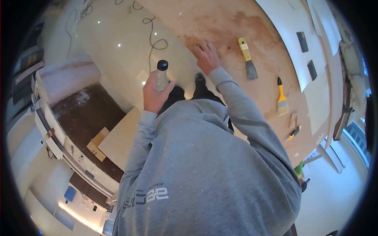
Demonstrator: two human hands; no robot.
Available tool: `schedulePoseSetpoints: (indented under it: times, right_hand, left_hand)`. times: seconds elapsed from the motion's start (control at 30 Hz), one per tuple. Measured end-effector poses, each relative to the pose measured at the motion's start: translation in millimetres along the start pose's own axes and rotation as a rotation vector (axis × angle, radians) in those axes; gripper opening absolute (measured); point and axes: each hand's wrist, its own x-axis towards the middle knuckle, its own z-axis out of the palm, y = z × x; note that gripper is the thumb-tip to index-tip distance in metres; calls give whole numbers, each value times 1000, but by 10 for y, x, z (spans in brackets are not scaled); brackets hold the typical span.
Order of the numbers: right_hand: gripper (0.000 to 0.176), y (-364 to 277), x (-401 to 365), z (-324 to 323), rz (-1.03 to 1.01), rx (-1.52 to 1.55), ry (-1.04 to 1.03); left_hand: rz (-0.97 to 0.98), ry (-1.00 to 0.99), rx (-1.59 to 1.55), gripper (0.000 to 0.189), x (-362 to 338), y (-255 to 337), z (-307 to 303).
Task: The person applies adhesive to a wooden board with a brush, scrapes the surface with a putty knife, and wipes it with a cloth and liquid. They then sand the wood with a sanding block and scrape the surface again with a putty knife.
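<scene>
Item: pale cylindrical container with a black round cap (161, 72), held upright beside the brown plywood table (236, 23); likely light, rigid and smooth, so you are wrapping your left hand (153, 94) around its mid-body while your right hand (206, 57) is pressing spread fingers on the table.

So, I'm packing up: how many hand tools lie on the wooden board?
3: a putty knife beside the right hand, a paintbrush below it, a small yellow-and-black tool lower still. The body may hide more.
</scene>
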Motion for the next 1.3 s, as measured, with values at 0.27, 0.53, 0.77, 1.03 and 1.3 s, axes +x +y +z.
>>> schedulePoseSetpoints:
  times: [0.27, 0.53, 0.77, 1.03, 1.3]
  right_hand:
    - [38, 56, 54, 48, 7, 24, 29]
    - [35, -39, -263, 70, 75, 5, 69]
    - [39, -199, -28, 122, 151, -102, 114]
    - [38, -251, 19, 308, 301, -83, 178]
    - [32, -134, 49, 357, 296, -71, 222]
  left_hand:
    - [37, 3, -44, 51, 62, -77, -252]
    - [42, -59, -104, 53, 117, -299, -397]
    - [161, -121, -110, 53, 142, -347, -560]
    - [234, -123, -129, 51, 194, -476, -724]
    - [322, -80, -164, 44, 232, -583, -879]
